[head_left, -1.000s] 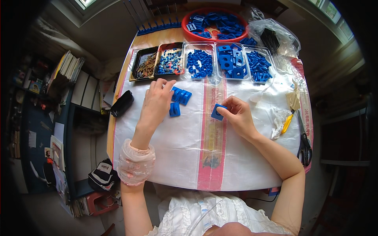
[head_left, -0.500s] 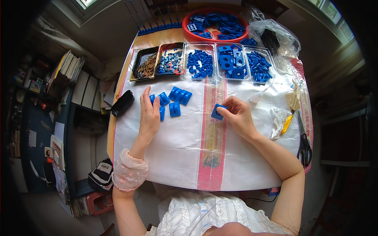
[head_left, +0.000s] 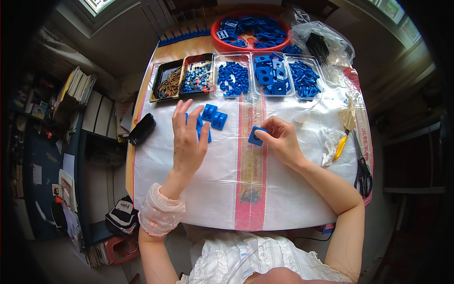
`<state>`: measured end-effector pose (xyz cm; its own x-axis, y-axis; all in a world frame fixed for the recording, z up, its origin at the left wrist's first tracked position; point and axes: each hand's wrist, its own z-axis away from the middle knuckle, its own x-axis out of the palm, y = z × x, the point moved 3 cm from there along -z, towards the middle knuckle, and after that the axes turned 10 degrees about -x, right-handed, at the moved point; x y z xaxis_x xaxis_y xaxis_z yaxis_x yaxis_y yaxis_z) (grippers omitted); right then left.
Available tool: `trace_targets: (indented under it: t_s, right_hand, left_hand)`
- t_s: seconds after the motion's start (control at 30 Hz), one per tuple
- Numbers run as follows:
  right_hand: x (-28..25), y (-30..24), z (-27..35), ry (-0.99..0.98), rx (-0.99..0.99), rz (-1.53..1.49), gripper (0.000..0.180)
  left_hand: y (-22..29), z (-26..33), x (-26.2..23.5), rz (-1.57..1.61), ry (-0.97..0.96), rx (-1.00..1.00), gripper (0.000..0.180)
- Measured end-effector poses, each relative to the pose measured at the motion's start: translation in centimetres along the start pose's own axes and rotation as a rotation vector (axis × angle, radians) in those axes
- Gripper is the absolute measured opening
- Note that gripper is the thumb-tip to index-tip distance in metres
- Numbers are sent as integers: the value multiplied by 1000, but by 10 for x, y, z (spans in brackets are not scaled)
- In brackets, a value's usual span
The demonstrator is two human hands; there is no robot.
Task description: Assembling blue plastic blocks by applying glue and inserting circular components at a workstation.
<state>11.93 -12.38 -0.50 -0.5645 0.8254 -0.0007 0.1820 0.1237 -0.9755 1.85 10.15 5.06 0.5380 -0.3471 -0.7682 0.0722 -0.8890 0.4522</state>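
Note:
Between the thumb and fingers of my right hand (head_left: 280,139) is a square blue plastic plate (head_left: 256,136) with a round hole, held above the pink strip of the table cover. My left hand (head_left: 187,144) is raised with its fingers apart and nothing in it. Beneath and behind it lie several blue curved-top plastic blocks (head_left: 219,120), some partly hidden by the fingers. Farther off, a clear tray holds blue plates with holes (head_left: 270,74) like the one in my right hand.
Beyond stand a black tray of brass-coloured screws (head_left: 169,86), a tray of small mixed parts (head_left: 197,75), two clear trays of small blue pieces (head_left: 233,78) and a red basin (head_left: 218,43). Black scissors (head_left: 363,177) and a yellow-handled cutter (head_left: 340,147) lie right; a black case (head_left: 142,129) lies left.
My left hand has moved right, over the blue blocks, and its fingers have spread. The right hand still holds the blue plate, nearly in place. The whole view has shifted slightly.

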Motion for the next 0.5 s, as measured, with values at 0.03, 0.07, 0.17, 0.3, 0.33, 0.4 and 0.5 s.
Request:
trace_targets:
  t_s: [0.03,0.07,0.17,0.3,0.33,0.4,0.5]
  right_hand:
    - [-1,0,1,-2,0,-6,12]
    - [0,-1,0,0,-4,-25,12]
    - [2,-3,-1,0,-16,-89,11]
    - [0,-4,-1,-5,-19,-135,11]
    - [-1,-4,-1,-6,-17,-136,11]
    - [-2,-3,-1,0,-15,-135,11]
    - [-1,-5,-1,-5,-21,-149,11]
  left_hand:
    - [14,0,-2,102,-24,19,36]
    - [23,1,0,193,-108,-7,35]
    - [47,7,14,428,-298,-110,34]
    - [58,11,35,552,-446,-241,34]
    - [59,11,38,557,-498,-253,35]
    - [64,11,41,585,-487,-278,31]
    - [62,13,49,707,-528,-349,28]
